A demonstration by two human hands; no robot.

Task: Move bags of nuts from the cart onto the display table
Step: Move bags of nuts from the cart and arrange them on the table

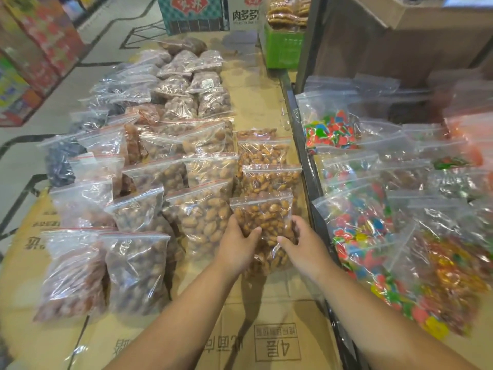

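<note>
Both hands, left (234,247), right (304,243), hold nut bag (262,213) — cardboard (240,303) reads 4层

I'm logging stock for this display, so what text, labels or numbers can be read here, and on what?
"肉多多": white box at the table's far end.
"4层": upside down, framed, on the near cardboard sheet.
Teal box, red label: characters too blurred to read.
Sticker on a far bag of nuts, other cardboard print: too small or blurred.
</note>
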